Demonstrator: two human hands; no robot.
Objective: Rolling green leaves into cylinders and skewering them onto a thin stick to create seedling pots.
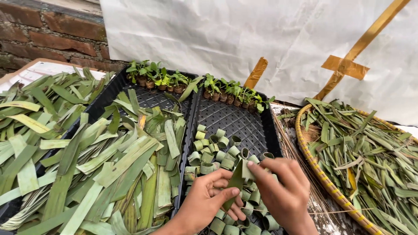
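Both hands, the left hand [208,201] and right hand [278,185], are gripping a leaf strip [235,182] being rolled, which is risking springing open if pinched loosely.

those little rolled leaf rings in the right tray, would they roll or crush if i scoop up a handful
The leaf rings look thin-walled and hollow, so probably very light and easily squashed. Several lie on their sides, so they would likely roll on the black tray. The strip in the left hand and right hand bends, suggesting springy material that may uncurl.

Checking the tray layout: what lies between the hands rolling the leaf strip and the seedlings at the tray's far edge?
In the head view, loose rolled leaf rings, then bare black tray mesh, lie between the hands and the seedlings.
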